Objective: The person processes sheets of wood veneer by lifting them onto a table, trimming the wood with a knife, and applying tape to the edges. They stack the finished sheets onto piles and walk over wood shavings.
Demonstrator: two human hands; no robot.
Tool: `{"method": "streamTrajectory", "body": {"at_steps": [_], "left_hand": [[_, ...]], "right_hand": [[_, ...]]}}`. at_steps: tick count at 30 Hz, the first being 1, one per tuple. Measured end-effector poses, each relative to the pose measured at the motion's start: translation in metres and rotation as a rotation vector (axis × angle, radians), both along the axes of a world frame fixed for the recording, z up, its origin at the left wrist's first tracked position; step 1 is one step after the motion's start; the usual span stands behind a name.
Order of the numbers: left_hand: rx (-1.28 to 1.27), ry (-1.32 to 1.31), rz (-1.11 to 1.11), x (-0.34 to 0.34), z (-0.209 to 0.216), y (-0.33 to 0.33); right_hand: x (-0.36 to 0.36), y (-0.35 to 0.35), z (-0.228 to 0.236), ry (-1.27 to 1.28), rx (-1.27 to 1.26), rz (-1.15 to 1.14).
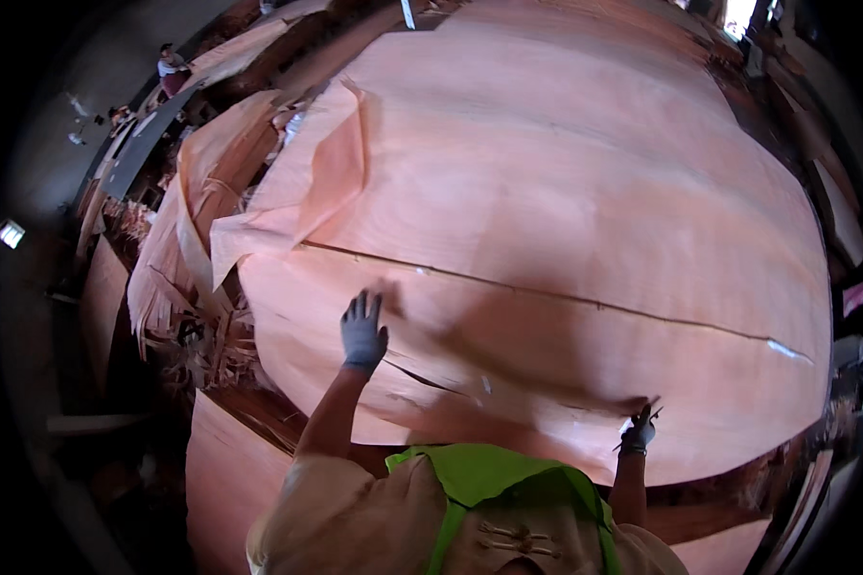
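Note:
A broad sheet of pinkish wood veneer [642, 211] spreads in front of me. A long dark split [508, 285] crosses it from left to right, and a shorter tear [422, 377] shows nearer to me. My left hand [362, 335], in a grey glove, is open with its fingers spread, over the veneer between the split and the tear. At the near right, my gloved right hand [637, 433] is closed around a thin dark tool whose kind I cannot make out. A small white patch shows beside its fingers. A whitish strip [788, 350] lies at the split's right end.
A torn veneer flap [331, 177] folds up at the sheet's left edge. Ragged veneer scraps [211, 350] pile up beyond it. Another veneer sheet [225, 479] lies low at the near left. A person [172, 69] stands far off at the upper left.

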State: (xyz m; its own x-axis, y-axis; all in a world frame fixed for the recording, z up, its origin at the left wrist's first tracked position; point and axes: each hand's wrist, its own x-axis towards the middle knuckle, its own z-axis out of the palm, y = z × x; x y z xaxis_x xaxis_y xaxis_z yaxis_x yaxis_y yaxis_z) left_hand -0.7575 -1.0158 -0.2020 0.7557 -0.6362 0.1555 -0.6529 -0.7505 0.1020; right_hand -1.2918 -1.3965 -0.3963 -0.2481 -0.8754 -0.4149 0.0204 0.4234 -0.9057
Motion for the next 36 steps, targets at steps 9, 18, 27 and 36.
{"method": "streamTrajectory", "body": {"at_steps": [9, 18, 27, 36], "left_hand": [[-0.072, -0.031, -0.146, 0.132, -0.039, -0.035], [0.213, -0.276, -0.157, 0.136, -0.019, -0.072], [0.156, -0.252, -0.190, 0.129, 0.003, -0.078], [0.254, -0.227, -0.232, 0.127, -0.027, -0.076]], "right_hand": [[0.092, -0.007, 0.046, -0.029, 0.139, 0.205], [0.087, 0.014, 0.074, -0.096, 0.135, 0.101], [0.017, 0.067, 0.079, -0.129, 0.363, 0.051], [-0.080, 0.117, -0.020, -0.103, 0.519, 0.126]]}}
